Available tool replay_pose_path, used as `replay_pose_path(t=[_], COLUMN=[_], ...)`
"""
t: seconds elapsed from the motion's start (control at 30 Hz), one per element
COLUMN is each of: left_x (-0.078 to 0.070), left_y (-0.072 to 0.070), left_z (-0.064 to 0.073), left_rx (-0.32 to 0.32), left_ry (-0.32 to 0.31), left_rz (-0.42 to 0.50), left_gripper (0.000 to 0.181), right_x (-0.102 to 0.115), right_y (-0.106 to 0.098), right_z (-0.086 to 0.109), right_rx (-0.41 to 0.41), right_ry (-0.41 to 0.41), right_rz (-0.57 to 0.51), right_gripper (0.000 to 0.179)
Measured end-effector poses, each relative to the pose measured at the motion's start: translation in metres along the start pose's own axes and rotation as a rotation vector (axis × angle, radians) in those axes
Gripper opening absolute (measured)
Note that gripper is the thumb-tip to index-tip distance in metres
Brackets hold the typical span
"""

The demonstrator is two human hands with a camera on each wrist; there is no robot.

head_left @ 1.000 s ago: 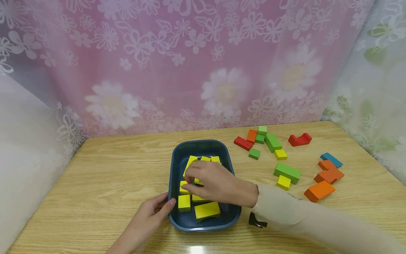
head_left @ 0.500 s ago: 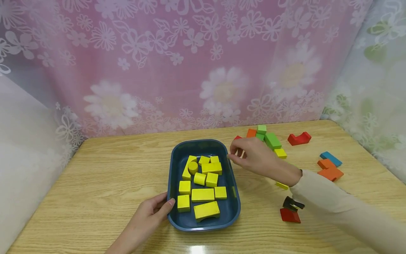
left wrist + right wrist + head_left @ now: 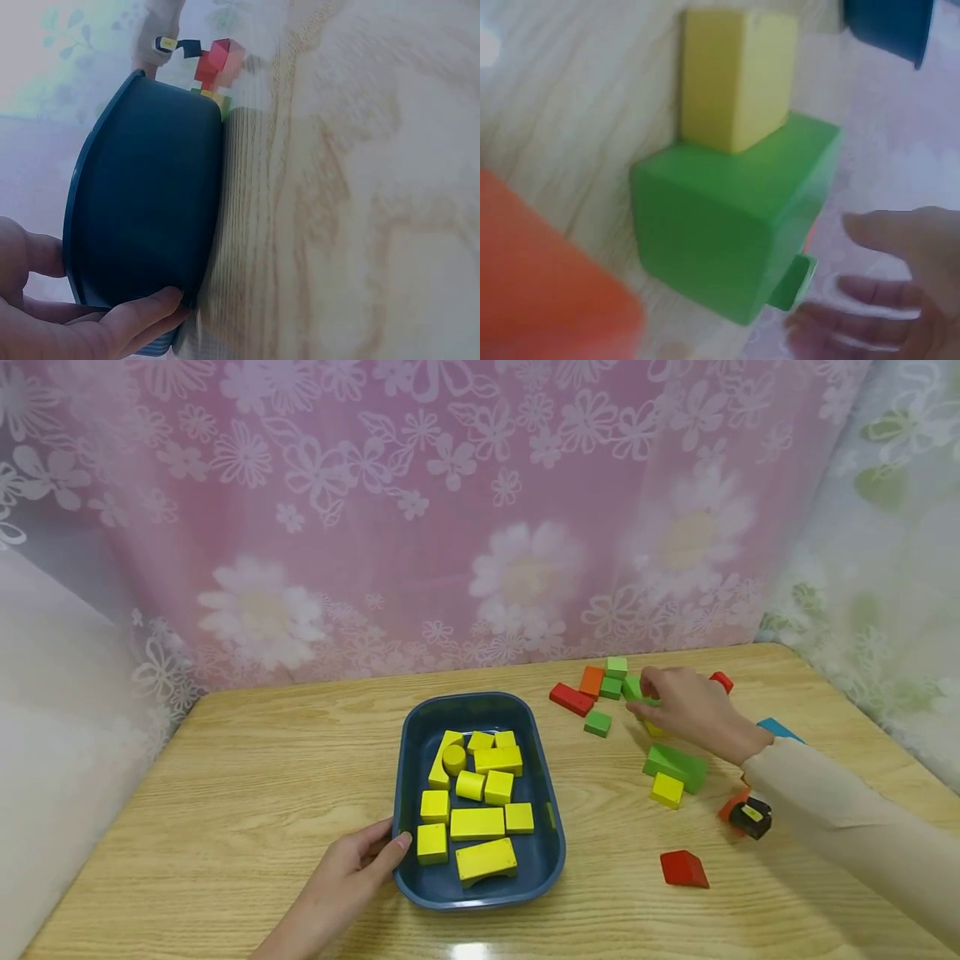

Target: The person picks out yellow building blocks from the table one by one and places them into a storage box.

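My left hand (image 3: 337, 881) grips the left rim of a dark blue plastic tray (image 3: 517, 881), its thumb over the edge and its fingers along the outer wall. Inside the tray lie several yellow blocks (image 3: 477, 823), among them cubes, cylinders and an arch. My right hand (image 3: 693, 710) is over the blocks at the right back, fingers bent downward. Partly under it show a yellow block (image 3: 654, 729) and a long green block (image 3: 631, 687). In the right wrist view its thumb and fingers stand apart, with nothing visibly held; the fingertips are near a green block (image 3: 793, 283).
A green block (image 3: 678, 767) and a yellow cube (image 3: 667, 791) touch, nearer me. Red (image 3: 572, 699), orange (image 3: 591, 681) and small green blocks (image 3: 597, 723) lie behind the tray's right side. A red wedge (image 3: 683, 868) sits at the front right. A pink flowered curtain (image 3: 420, 527) hangs behind.
My right hand has moved from above the tray rightward to the scattered blocks, uncovering the yellow blocks inside. My left hand keeps hold of the tray.
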State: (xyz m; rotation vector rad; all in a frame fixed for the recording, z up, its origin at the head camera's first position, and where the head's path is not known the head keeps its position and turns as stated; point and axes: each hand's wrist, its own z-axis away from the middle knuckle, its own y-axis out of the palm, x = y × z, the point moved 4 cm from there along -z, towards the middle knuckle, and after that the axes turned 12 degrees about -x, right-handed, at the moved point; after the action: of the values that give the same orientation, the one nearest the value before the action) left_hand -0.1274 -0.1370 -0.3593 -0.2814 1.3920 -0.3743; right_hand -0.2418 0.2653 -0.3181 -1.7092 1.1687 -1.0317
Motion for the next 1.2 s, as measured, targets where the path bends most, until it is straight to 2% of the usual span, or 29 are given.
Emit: replay_pose_path(t=[0.13,0.27,0.5,0.87,1.07,1.2], left_x=[0.0,0.001,0.001,-0.001,-0.001,0.0], left_y=[0.0,0.001,0.0,-0.001,-0.002,-0.001], left_z=[0.0,0.0,0.0,0.001,0.001,0.001], left_rx=[0.005,0.003,-0.005,0.025,0.019,0.009], left_ry=[0.005,0.02,0.014,-0.001,0.002,-0.006], left_rz=[-0.004,0.001,0.003,0.001,-0.006,-0.031], left_gripper=[0.052,0.052,0.052,0.052,0.052,0.051], right_x=[-0.008,-0.015,-0.016,-0.015,-0.016,-0.016], right_y=[0.006,0.014,0.019,0.02,0.021,0.021], right_z=[0.0,0.002,0.004,0.003,0.006,0.007], right_rx=[0.092,0.12,0.086,0.068,0.106,0.118], right_ry=[0.057,0.085,0.09,0.11,0.12,0.119], right_rz=[0.058,0.061,0.061,0.05,0.029,-0.008], right_gripper=[0.036,0.03,0.026,0.023,0.031,0.028])
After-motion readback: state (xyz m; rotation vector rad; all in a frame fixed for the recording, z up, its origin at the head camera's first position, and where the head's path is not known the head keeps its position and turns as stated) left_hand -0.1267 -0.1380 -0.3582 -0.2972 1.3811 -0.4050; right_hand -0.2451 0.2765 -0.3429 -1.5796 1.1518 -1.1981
